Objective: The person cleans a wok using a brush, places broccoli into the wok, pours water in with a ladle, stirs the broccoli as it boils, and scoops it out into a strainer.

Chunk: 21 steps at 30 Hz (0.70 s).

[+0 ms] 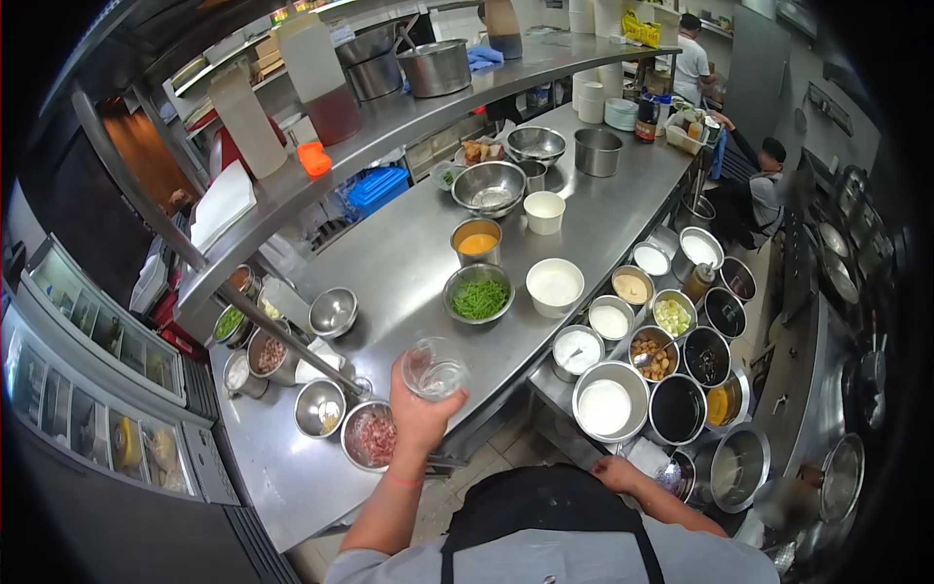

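Note:
My left hand (425, 414) grips a clear, see-through bowl (435, 372) above the steel counter, with the fingers around its side. Just below and left of that hand, a steel bowl of chopped pinkish meat (372, 437) stands at the counter's edge. Ahead of the hand are a bowl of cut green vegetables (480, 298) and a white tub (555, 286). My right hand (617, 474) hangs low at my right side, its fingers curled, beside a white cloth (646, 455) and below a pot of white contents (609, 406). Whatever it may hold is hidden.
Several ingredient pots, including one with a dark liquid (678, 409), crowd the right side. A raised steel shelf (457, 102) crosses above the counter (389, 253). At the far right back, one person (769, 185) is low down; another (689, 63) stands.

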Tool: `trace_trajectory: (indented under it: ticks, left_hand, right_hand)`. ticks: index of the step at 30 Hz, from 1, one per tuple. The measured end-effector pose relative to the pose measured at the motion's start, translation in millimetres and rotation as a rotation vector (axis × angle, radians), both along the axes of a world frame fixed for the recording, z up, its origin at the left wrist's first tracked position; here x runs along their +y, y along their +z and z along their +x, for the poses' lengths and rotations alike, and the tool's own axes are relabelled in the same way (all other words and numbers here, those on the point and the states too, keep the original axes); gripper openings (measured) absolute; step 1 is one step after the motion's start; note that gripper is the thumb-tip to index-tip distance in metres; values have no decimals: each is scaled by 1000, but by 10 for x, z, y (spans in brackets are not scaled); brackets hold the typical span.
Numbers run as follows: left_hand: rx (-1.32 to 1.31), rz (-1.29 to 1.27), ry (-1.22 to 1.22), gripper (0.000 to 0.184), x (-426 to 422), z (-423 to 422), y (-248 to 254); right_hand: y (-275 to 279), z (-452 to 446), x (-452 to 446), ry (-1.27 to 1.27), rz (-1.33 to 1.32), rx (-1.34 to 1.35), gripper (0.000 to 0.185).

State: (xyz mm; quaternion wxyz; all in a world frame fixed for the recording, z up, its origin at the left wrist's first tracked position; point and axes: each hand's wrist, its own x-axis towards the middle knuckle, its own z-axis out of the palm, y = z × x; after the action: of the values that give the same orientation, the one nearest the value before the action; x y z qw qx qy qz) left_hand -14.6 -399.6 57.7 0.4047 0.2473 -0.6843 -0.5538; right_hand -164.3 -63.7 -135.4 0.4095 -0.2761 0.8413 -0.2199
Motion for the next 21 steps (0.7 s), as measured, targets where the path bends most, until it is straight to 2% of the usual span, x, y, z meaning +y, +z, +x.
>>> trace_trajectory:
  ticks: [1,3,4,6,7,9,12,13,14,16,17,20,21]
  left_hand:
    - [-9,8,14,78,146,70,263]
    - [55,-51,-220,82,393,186,761]
    - [51,-41,-203,82,488,237,979]
    - [100,-211,-310,83,622,337,1380]
    - [98,-210,-299,83,669,389,1567]
    - [-9,-499,-329,83,766,510,1877]
    - [22,-559,-284,80,930,642,2150]
    - [34,-582,-269,79,968,679,2228]
    - [-3,-644,-305,86,987,720,2293]
    - [-43,-700,-334,93,899,749,2308]
    - [77,-883,-399,88,759,728,2253]
    - [203,-1126,-421,81,787,777,2223]
    - [157,-957,-359,82,985,813,2237]
  right_hand:
    - [13,-3,-49,32,5,-19,31]
    - [-11,-4,-145,101,-11,-12,31]
    - [-69,-17,-172,155,-39,6,30]
    - [-187,-39,-216,216,-56,13,30]
    - [-157,-43,-279,231,-65,17,30]
    - [-272,-50,-302,260,-74,19,30]
    - [-485,-117,-330,328,-245,14,30]
    - [-264,-54,-345,293,-176,-8,30]
    - [-93,-13,-367,257,-108,-28,30]
    - [-91,-15,-383,236,-112,-66,28]
    - [-217,-38,-380,242,-113,-60,28]
    - [-320,-61,-388,238,-99,-69,29]
    - [-321,-67,-402,224,-89,-84,29]
